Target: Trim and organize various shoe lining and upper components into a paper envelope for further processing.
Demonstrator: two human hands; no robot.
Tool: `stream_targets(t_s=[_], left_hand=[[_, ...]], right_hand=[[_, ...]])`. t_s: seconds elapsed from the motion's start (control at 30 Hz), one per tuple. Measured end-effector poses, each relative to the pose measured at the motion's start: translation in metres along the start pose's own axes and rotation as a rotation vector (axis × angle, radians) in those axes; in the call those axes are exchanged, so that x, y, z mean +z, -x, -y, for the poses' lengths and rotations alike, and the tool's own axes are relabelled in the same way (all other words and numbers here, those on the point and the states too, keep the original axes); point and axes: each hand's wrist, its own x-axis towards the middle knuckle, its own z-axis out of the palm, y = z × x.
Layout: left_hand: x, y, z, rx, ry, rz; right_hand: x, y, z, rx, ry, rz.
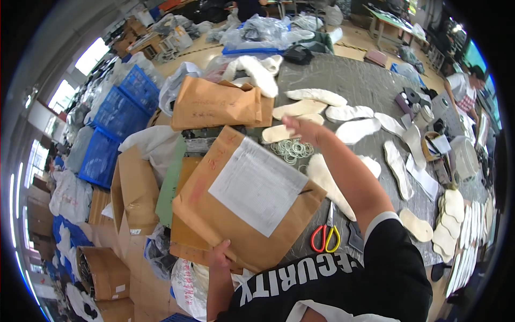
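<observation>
My left hand (220,256) grips the lower edge of a large brown paper envelope (214,212), fingers closed on it. A white printed sheet (257,185) is stuck to the envelope's face. My right hand (304,130) reaches past the envelope's upper right side with its fingers stretched out and nothing seen in them. Beneath and around it lie cream insoles (299,109) and a pile of pale green rubber bands (292,151). Scissors (326,236) with red and yellow handles rest near the envelope's right corner. Fluffy white insoles (327,182) are partly covered by my right forearm.
Another brown paper package (217,104) lies at the table's far left. Stacked insoles (448,222) and containers (464,158) stand at right. Blue crates (120,110) and cardboard boxes (135,188) are on the left. A person (464,88) works at far right.
</observation>
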Motion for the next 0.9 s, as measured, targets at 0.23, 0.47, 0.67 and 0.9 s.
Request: stream_targets(t_s=[0.23, 0.47, 0.67, 0.9], left_hand=[[0.062, -0.076, 0.009, -0.375, 0.106, 0.359], [0.185, -0.089, 0.049, -0.606, 0.017, 0.782], [0.251, -0.069, 0.102, -0.644, -0.109, 1.005], [0.277, -0.059, 0.119, -0.637, -0.242, 1.045]], right_hand=[[-0.004, 0.161, -0.134, -0.001, -0.651, 0.11], [-0.004, 0.314, -0.224, 0.004, -1.036, -0.45], [0.019, 0.389, -0.282, -0.097, -1.149, -0.653], [0.04, 0.409, -0.31, -0.179, -1.171, -0.73]])
